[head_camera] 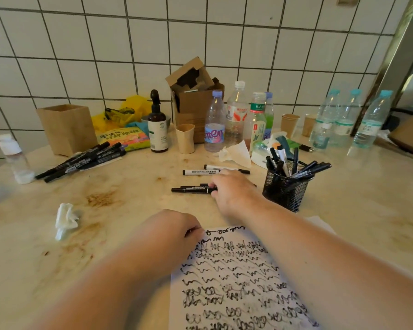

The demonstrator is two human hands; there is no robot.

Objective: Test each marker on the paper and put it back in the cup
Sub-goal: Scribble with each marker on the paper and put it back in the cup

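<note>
- Scribbled white paper (236, 282), flat; left hand (174, 232), fingers curled, rests on its 11 o'clock corner.
- Right hand (234, 194) grips a black marker (191, 190); mesh cup (285, 186) at its 3 o'clock.

Your two forearms enter from the bottom edge, both bare, no sleeve showing on either. Left hand (174, 228) and right hand (234, 191) are bare too: no glove, ring or watch visible. The lower parts of your forearms blur near the frame's bottom edge.
</note>
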